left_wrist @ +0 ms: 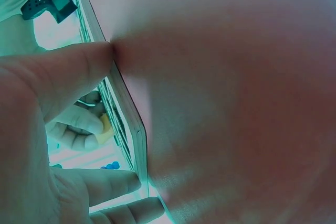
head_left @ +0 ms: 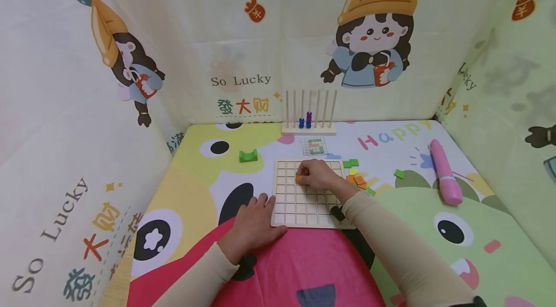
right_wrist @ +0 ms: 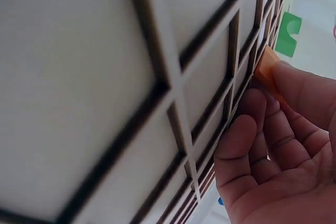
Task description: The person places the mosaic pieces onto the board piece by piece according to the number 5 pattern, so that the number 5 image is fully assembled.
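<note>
A wooden grid board (head_left: 299, 210) lies flat on the table in front of the person. My right hand (head_left: 319, 175) is over its upper middle, pinching a small orange tile (right_wrist: 266, 72) between thumb and fingers, close over the grid cells. The other fingers of that hand curl near the grid surface in the right wrist view. At the board's lower left corner, my left hand (head_left: 254, 222) rests with fingers spread. In the left wrist view its thumb (left_wrist: 79, 66) touches the board's edge, and two fingertips lie at the edge near the corner.
Several loose green, yellow and orange tiles (head_left: 358, 181) lie right of the board, with one green tile (head_left: 398, 174) farther out. Behind stand a pattern card (head_left: 314, 146) and a peg stand (head_left: 295, 129) with beads. A green arched block (head_left: 248, 156) is left, a pink cylinder (head_left: 446, 172) right.
</note>
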`<state>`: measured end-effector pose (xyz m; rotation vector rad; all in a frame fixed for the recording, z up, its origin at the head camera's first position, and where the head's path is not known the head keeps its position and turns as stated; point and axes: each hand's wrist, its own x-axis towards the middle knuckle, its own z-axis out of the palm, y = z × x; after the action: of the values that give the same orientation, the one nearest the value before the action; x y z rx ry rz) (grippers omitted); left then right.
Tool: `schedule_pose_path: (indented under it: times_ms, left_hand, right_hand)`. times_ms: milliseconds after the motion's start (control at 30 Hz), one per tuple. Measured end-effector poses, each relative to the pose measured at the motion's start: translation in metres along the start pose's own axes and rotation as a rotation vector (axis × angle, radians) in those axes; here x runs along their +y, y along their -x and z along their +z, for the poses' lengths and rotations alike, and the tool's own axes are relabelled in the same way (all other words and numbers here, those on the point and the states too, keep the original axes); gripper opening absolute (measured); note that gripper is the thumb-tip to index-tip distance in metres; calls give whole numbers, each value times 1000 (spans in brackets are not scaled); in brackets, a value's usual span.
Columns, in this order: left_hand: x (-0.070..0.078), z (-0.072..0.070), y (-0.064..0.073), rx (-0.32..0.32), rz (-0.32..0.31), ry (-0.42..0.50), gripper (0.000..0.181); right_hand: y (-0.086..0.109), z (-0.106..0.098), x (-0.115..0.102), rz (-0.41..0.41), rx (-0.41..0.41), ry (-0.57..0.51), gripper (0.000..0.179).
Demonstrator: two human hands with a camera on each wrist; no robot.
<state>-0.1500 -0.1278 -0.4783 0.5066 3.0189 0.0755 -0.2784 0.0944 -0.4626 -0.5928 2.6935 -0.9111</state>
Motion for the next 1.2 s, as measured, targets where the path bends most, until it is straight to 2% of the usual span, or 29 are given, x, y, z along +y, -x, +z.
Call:
schedule_pose_path:
  times_ms: [100,333,467,733,867,1067,1200]
  left_hand:
    - [0,-1,0,-3,0,0,94]
    - [1,-1,1,1,5,7,93]
    - [1,-1,1,4,2,0,94]
    - [1,0,0,8,0,6,95]
    - [1,1,0,5,-4,7,95]
    - [1,0,0,-7,-9,12,96]
    - [1,-1,1,-4,-6,19,96]
  right_hand:
    - [-1,0,-3,14,-2,34,5]
    - [-9,3,-3,-3,-8,193,4]
    - [-9,4,-5,-13,-8,226,4]
    - [0,0,-9,-26,4,215,13]
    - [7,-7,-8,-35,-7,166,19]
    - [20,-22,5,-42,-18,79,31]
    - [31,-35,18,-14,20,38,37]
